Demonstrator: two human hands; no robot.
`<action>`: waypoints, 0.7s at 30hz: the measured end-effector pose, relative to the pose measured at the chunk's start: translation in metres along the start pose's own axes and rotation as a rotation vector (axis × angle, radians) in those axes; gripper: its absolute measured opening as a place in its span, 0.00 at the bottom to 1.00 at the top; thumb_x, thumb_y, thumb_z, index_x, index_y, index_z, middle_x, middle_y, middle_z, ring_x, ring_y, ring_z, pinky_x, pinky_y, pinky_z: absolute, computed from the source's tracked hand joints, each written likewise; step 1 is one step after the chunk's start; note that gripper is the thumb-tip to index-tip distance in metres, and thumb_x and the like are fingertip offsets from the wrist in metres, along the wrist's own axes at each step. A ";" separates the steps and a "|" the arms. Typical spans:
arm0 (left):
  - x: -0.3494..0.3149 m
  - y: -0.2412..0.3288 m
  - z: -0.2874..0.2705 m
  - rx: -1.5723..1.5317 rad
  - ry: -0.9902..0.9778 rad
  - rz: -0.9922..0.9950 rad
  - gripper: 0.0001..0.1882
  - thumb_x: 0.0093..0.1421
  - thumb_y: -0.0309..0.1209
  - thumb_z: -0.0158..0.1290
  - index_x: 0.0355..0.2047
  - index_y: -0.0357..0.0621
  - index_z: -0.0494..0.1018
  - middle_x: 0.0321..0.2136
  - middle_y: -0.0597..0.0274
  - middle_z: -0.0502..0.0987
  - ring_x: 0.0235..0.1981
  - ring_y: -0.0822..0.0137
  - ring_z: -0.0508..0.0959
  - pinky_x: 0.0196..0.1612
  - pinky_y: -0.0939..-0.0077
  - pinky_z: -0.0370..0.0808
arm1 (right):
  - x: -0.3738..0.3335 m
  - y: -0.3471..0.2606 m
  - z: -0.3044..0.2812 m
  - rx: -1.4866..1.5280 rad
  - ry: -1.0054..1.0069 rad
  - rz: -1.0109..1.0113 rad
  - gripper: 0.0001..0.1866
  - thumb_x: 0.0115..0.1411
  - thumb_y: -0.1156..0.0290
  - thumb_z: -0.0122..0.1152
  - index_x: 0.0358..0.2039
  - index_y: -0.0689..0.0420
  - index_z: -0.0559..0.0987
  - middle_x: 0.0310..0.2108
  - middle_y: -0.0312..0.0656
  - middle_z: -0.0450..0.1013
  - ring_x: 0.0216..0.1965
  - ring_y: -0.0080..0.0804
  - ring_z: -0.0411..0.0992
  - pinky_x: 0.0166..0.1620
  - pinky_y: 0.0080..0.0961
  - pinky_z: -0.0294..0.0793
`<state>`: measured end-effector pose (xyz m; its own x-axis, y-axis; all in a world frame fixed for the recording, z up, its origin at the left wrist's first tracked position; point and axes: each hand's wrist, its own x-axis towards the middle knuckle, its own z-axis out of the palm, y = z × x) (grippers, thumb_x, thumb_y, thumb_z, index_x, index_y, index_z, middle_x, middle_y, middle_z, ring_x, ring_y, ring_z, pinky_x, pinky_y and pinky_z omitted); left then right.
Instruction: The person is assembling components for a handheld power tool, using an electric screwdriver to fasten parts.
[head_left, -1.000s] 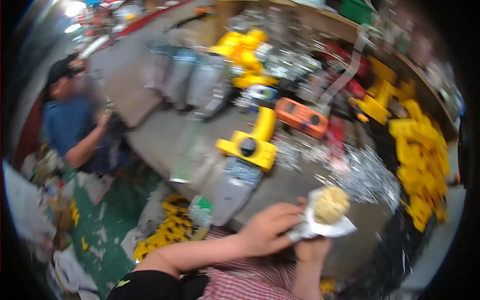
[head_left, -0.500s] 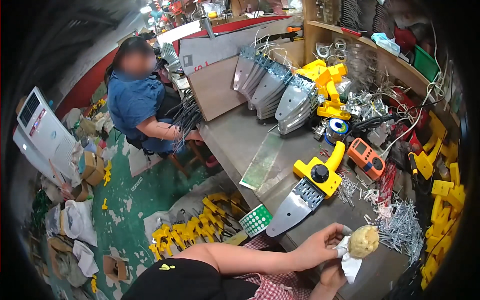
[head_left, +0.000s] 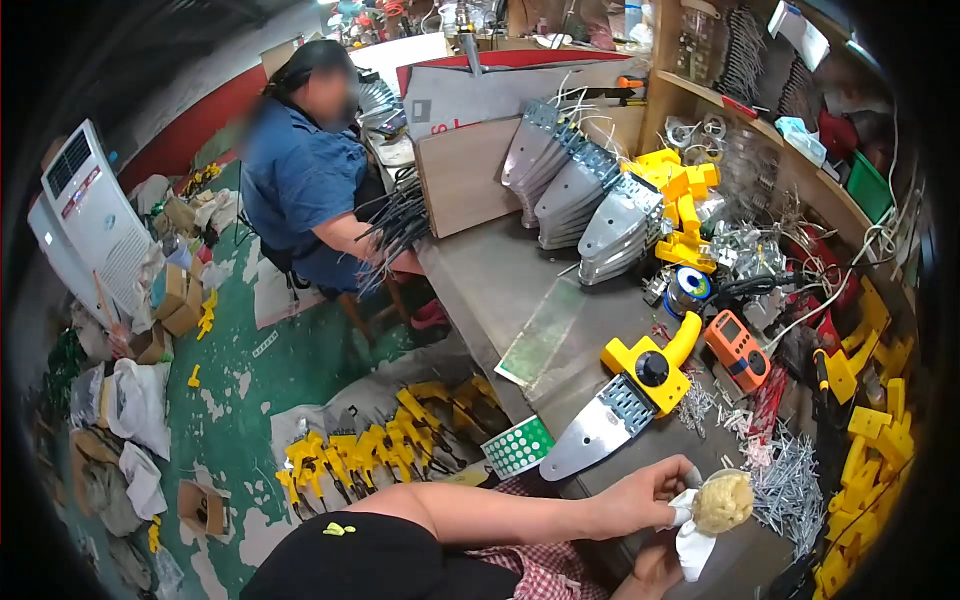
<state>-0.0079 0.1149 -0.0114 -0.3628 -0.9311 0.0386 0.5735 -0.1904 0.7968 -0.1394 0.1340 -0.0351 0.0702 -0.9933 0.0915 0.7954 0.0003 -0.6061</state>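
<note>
A pale yellow, roundish lump [head_left: 722, 502] with a rough, uneven top, which looks like food, sits in a white tissue [head_left: 692, 550] above the near edge of the bench. My left hand [head_left: 650, 492] pinches the tissue and the side of the lump between thumb and fingers. My right hand [head_left: 657, 565] is closed lower down at the tissue, its fingers partly hidden. Just beyond my hands lies a yellow-handled tool [head_left: 650, 370] with a black dial and a flat, pointed metal plate [head_left: 598, 428].
Metal plates [head_left: 620, 225] stand in stacks behind the tool. An orange meter [head_left: 738, 350], a solder spool [head_left: 688, 290] and piled screws [head_left: 787, 490] lie rightward. A green-dotted card [head_left: 518, 447] overhangs the bench edge. A co-worker [head_left: 305, 180] sits at the left, near dark cables [head_left: 400, 225].
My view has shifted, so the bench and co-worker sit farther right in it. The lump is tipped, showing more of its rough top. Both hands keep their hold.
</note>
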 end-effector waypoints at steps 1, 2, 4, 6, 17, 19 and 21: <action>-0.002 0.002 0.000 0.002 -0.011 0.013 0.20 0.50 0.23 0.53 0.43 0.41 0.61 0.37 0.66 0.68 0.40 0.78 0.69 0.46 0.82 0.66 | -0.002 -0.001 0.004 -0.009 0.009 0.000 0.20 0.57 0.66 0.48 0.49 0.60 0.64 0.44 0.46 0.66 0.44 0.40 0.66 0.49 0.34 0.65; -0.004 0.004 0.000 0.004 -0.021 0.026 0.19 0.51 0.23 0.52 0.43 0.41 0.61 0.37 0.66 0.68 0.40 0.78 0.69 0.46 0.82 0.66 | -0.003 -0.001 0.008 -0.019 0.017 0.002 0.20 0.57 0.66 0.48 0.49 0.60 0.65 0.43 0.46 0.66 0.44 0.40 0.66 0.49 0.34 0.65; -0.006 0.006 0.001 0.026 -0.017 0.036 0.19 0.51 0.23 0.52 0.43 0.41 0.61 0.37 0.66 0.68 0.41 0.78 0.69 0.46 0.82 0.66 | -0.004 0.000 0.016 -0.040 0.027 0.006 0.18 0.57 0.67 0.48 0.48 0.60 0.65 0.42 0.46 0.67 0.42 0.41 0.67 0.48 0.34 0.66; -0.008 0.000 0.002 0.083 0.004 0.088 0.18 0.53 0.24 0.51 0.45 0.40 0.63 0.39 0.66 0.69 0.43 0.77 0.69 0.48 0.80 0.66 | -0.002 0.004 0.001 -0.065 -0.135 -0.056 0.23 0.57 0.68 0.46 0.52 0.64 0.62 0.49 0.46 0.64 0.49 0.40 0.63 0.52 0.31 0.63; -0.038 0.013 0.006 0.280 0.128 0.184 0.20 0.54 0.26 0.50 0.48 0.40 0.66 0.40 0.61 0.72 0.42 0.73 0.70 0.47 0.77 0.67 | 0.001 0.012 -0.028 0.172 0.152 -0.059 0.27 0.57 0.65 0.50 0.55 0.62 0.59 0.51 0.47 0.61 0.51 0.39 0.62 0.54 0.35 0.62; -0.046 0.019 0.010 0.568 0.327 0.409 0.21 0.51 0.25 0.51 0.48 0.39 0.66 0.43 0.59 0.70 0.46 0.67 0.69 0.50 0.75 0.65 | -0.004 0.014 -0.020 0.102 -0.118 -0.187 0.27 0.56 0.68 0.49 0.56 0.62 0.59 0.53 0.49 0.60 0.52 0.40 0.61 0.55 0.36 0.61; -0.046 0.017 0.004 0.771 0.339 0.617 0.23 0.47 0.24 0.54 0.46 0.39 0.68 0.44 0.57 0.69 0.44 0.61 0.69 0.48 0.72 0.66 | -0.010 0.017 -0.012 -0.404 -0.029 -0.344 0.25 0.56 0.68 0.49 0.54 0.62 0.60 0.51 0.50 0.62 0.51 0.41 0.63 0.54 0.37 0.62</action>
<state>0.0156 0.1553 0.0027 0.1277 -0.8601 0.4938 -0.0790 0.4875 0.8696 -0.1340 0.1428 -0.0559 -0.1324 -0.9247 0.3569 0.4805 -0.3748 -0.7929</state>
